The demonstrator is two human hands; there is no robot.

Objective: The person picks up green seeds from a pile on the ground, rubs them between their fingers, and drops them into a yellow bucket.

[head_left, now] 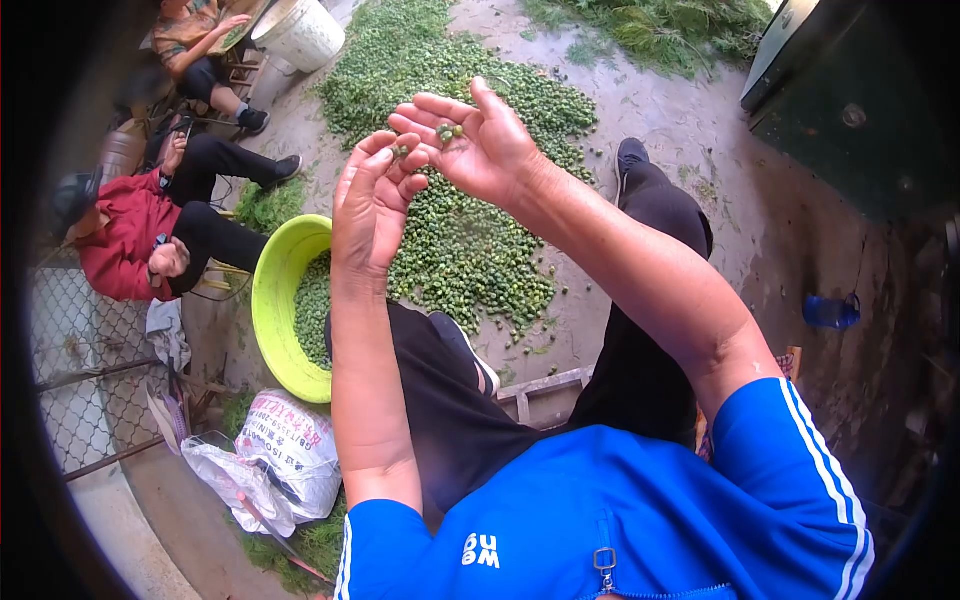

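Note:
My left hand (372, 205) is raised over the pile, palm up, with thumb and fingertips closed on a small green piece (400, 152). Beside it my right hand (478, 150) is turned palm up with its fingers stretched to the left and its thumb raised. A few small green fruits (449, 132) rest on its fingers. The fingertips of both hands are close together; whether they touch is hard to tell. Below them, a large pile of green fruits (480, 262) spreads over the floor. A yellow-green basin (270, 325) with more small green pieces stands left of my left forearm.
Two seated people (130, 235) (190, 45) are at the left, near a white bucket (300, 35). A white sack (290, 455) lies below the basin. Green branches (680, 30) lie at the top. A blue container (831, 311) is at the right.

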